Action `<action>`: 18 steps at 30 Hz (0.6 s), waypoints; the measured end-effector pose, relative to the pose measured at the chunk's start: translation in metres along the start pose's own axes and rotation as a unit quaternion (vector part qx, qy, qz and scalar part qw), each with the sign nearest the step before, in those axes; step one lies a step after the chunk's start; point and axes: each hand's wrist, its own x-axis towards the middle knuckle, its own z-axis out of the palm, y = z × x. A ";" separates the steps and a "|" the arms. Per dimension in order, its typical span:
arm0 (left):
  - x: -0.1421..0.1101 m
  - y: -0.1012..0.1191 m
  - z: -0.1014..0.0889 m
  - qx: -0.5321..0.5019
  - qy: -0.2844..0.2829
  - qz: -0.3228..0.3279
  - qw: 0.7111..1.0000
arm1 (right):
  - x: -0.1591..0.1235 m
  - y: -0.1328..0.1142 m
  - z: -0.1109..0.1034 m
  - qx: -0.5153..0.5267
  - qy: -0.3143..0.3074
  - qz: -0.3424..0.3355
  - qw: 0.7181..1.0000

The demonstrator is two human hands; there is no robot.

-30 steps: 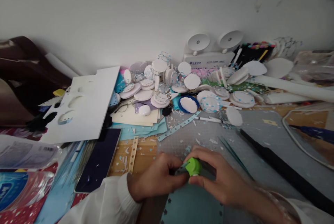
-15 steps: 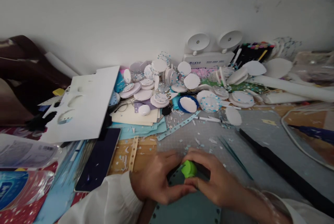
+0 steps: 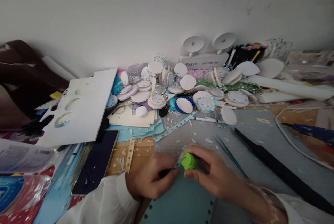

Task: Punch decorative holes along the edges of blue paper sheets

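My right hand (image 3: pixel 212 173) is closed around a small green paper punch (image 3: pixel 189 161), thumb below and fingers over its top. My left hand (image 3: pixel 153 177) pinches the edge of a light blue paper sheet (image 3: pixel 182 203) that runs into the punch. The sheet has a row of small star-shaped holes along its edges. Both hands rest over a grey cutting mat (image 3: pixel 208 137) strewn with paper bits.
A heap of white round discs (image 3: pixel 182 86) lies at the back by the wall. A white board with cut-outs (image 3: pixel 80 109) leans at left, above a dark tablet (image 3: pixel 95 165). A long black ruler (image 3: pixel 273 168) crosses the mat at right. Markers (image 3: pixel 246 52) stand behind.
The blue sheet has shifted under the punch and my left fingers have curled tighter on its edge. The camera view has slid slightly, so the clutter appears a little further left and lower.
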 end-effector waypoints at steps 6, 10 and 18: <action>0.001 0.002 -0.001 -0.037 0.001 -0.013 0.999 | 0.002 -0.003 -0.004 0.016 -0.024 0.000 1.000; -0.001 0.000 -0.005 -0.057 0.008 -0.027 0.998 | 0.002 -0.002 -0.009 0.009 -0.032 0.014 0.999; -0.002 -0.002 -0.003 -0.057 0.005 -0.025 0.998 | 0.002 -0.005 -0.009 0.003 -0.067 0.015 0.998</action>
